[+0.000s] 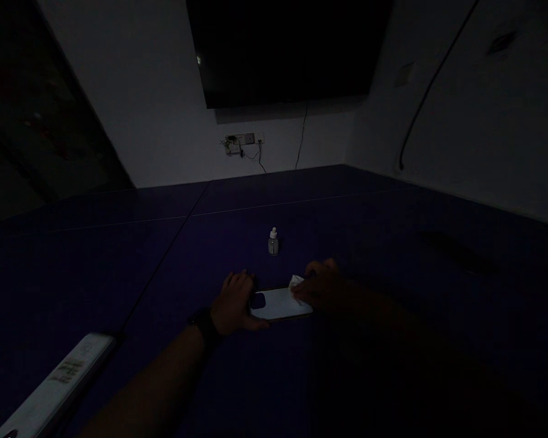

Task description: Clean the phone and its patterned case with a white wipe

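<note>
A pale phone case (278, 306) with a camera cutout lies flat on the dark blue surface, lengthwise across my view. My left hand (235, 302), with a dark watch on the wrist, grips the case's left end between thumb and fingers. My right hand (320, 286) presses a crumpled white tissue (296, 283) onto the right part of the case. Its fingers are closed on the tissue, though dim light hides some of them. Beyond the case, a small dropper bottle (273, 244) with a white cap stands upright.
A long white power strip (57, 384) lies at the lower left. The dark blue surface (237, 231) has seams and reaches the wall. Sockets with cables (242, 141) sit under a large black screen (287, 55). A dark flat shape (456, 249) lies at the right.
</note>
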